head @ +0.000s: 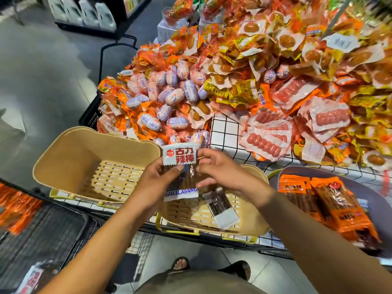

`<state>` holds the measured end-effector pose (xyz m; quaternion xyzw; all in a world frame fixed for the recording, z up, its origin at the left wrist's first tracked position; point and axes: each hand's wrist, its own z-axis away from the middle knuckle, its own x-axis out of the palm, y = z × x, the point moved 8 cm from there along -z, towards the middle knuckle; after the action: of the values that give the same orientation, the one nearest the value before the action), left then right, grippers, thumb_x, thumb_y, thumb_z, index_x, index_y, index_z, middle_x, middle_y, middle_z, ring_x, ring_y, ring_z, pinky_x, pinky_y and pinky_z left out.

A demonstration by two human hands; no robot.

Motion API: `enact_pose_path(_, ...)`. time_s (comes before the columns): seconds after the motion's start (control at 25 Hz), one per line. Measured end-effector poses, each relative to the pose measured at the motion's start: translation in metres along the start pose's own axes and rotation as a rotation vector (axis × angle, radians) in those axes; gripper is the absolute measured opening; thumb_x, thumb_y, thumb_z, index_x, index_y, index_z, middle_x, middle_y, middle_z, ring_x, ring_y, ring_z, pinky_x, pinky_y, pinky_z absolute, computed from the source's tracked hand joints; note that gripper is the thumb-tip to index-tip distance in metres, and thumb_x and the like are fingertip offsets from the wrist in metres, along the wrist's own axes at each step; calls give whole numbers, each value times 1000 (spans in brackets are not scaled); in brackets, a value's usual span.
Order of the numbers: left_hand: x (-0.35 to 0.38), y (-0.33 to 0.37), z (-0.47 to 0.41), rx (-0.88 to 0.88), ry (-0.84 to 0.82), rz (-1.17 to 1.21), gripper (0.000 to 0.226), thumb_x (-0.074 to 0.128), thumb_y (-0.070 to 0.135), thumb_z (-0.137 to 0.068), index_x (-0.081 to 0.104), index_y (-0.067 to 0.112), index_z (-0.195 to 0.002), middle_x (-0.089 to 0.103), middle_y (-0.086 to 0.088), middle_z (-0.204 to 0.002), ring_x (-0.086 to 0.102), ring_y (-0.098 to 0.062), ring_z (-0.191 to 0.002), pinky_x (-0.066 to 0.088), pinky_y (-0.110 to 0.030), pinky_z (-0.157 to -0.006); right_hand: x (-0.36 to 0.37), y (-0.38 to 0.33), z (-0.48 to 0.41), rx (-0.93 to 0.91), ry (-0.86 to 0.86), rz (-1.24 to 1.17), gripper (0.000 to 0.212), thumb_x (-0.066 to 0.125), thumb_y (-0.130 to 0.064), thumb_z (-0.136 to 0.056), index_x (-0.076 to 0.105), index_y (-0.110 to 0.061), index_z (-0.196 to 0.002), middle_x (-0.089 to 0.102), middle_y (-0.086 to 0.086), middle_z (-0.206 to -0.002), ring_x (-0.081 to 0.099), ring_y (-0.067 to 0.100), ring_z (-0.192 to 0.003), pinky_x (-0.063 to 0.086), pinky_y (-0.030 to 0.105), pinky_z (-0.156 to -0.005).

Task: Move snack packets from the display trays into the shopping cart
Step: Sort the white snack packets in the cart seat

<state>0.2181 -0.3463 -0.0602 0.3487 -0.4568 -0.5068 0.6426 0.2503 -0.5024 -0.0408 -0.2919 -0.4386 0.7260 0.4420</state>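
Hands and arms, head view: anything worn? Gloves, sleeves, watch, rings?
Nothing worn that shows. The left hand and right hand are bare, with no gloves, rings or tape. The left forearm and right forearm are uncovered from the wrist to the frame's edge, with no sleeve cuff, watch or bracelet in view.

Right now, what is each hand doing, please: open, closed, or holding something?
Left hand: grips the white snack packet, thumb on its front.
Right hand: holds the same packet at its right edge.
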Motion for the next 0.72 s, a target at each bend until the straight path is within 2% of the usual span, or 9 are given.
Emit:
enact_pose_path(0.08, -1, -2, -3, -8, 5, -17, 24, 59, 2, -100, 68, 14, -119, 77, -9, -113, 71, -27, -105, 55, -46, -97, -14, 28, -11, 107, 133, 164, 17, 49, -8, -101, 62, -10, -112, 69, 17, -101, 72, 24, -86, 63, 41, -78)
enact_pose_path(0.16, -1, -3, -5, -9, 8, -28, 26, 54, -1, -102, 65, 12, -122, 77, -8, -114, 71, -24, -103, 56, -44, -94, -26, 62, -20, 203, 130, 718, 13, 58, -26, -96, 62, -16, -102, 72, 11, -94, 71, 29, -84, 61, 45, -81)
enact_pose_path(0.24, 0, -3, -7, -13, 3, -35, 28, 53, -1, -103, 63, 12, -125, 76, -8, -115, 71, -25, -105, 57, -42, -91, -26, 95, -23, 356, -11, 1248, 44, 65, -47, -87, 55, -16, -117, 69, 7, -107, 66, 29, -92, 57, 38, -79)
enact_pose_path(0.32, 0, -5, -8, -15, -4, -38, 30, 51, 1, -104, 61, 13, -129, 75, -8, -118, 71, -26, -108, 57, -44, -92, -25, 116, -21, 494, -63, 1457, 71, 69, -58, -81, 43, -13, -129, 63, 6, -114, 60, 26, -92, 51, 35, -71)
enact_pose_path(0.4, 0, -5, -7, -21, 2, -24, 30, 50, 1, -105, 61, 15, -129, 76, -6, -117, 72, -24, -106, 59, -43, -88, -19, 121, -21, 518, -59, 1527, 80, 71, -59, -79, 38, -10, -133, 60, 7, -116, 54, 25, -89, 48, 34, -67)
enact_pose_path(0.52, 0, -2, -6, -2, 28, -23, 29, 48, 0, -105, 62, 17, -125, 77, -2, -111, 71, -22, -103, 59, -41, -88, -15, 116, -19, 432, -49, 1516, 61, 70, -39, -85, 44, -9, -131, 61, 9, -116, 57, 26, -92, 48, 33, -70)
enact_pose_path(0.64, 0, -3, -6, -7, 55, -28, 28, 49, 1, -105, 64, 19, -121, 76, -4, -113, 69, -26, -107, 54, -53, -99, -21, 96, -9, 332, -17, 1286, 32, 58, -24, -89, 61, -12, -118, 68, 11, -114, 64, 30, -99, 54, 33, -77)
enact_pose_path(0.72, 0, -5, -6, -16, 70, -20, 29, 48, 1, -106, 65, 21, -117, 76, -5, -115, 69, -29, -110, 51, -59, -103, -33, 70, 0, 243, 104, 1002, 21, 53, -21, -94, 69, -18, -107, 72, 8, -100, 67, 27, -87, 53, 32, -71)
